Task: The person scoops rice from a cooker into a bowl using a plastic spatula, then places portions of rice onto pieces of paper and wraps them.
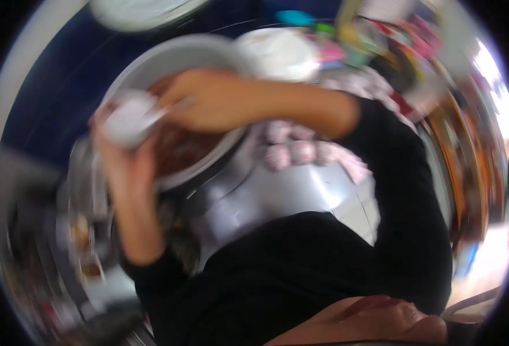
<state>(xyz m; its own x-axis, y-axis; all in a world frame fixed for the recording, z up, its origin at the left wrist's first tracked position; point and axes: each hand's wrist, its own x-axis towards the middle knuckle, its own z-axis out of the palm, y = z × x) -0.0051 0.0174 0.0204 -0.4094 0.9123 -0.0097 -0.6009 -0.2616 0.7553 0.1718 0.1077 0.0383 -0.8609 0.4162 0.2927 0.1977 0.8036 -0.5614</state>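
A white rounded thing (129,121) sits in my left hand (127,145), whose fingers curl around its far side. Motion blur hides what it is made of. From its right side a pale tapered end runs to the pinched fingers of my right hand (196,101). Both hands are above the near left part of a large white tub (194,43). Reddish-brown soft contents (185,151) show inside it, partly covered by my right hand and forearm. Right of the tub, several pink-and-white rounded pieces (302,151) lie close together on a shiny metal surface (276,190).
A white plate or lid (280,54) is behind the tub on its right. Another white round vessel (144,11) is cut off at the top. Blurred colourful items (393,47) crowd the far right. Metal containers (88,181) stand at the left.
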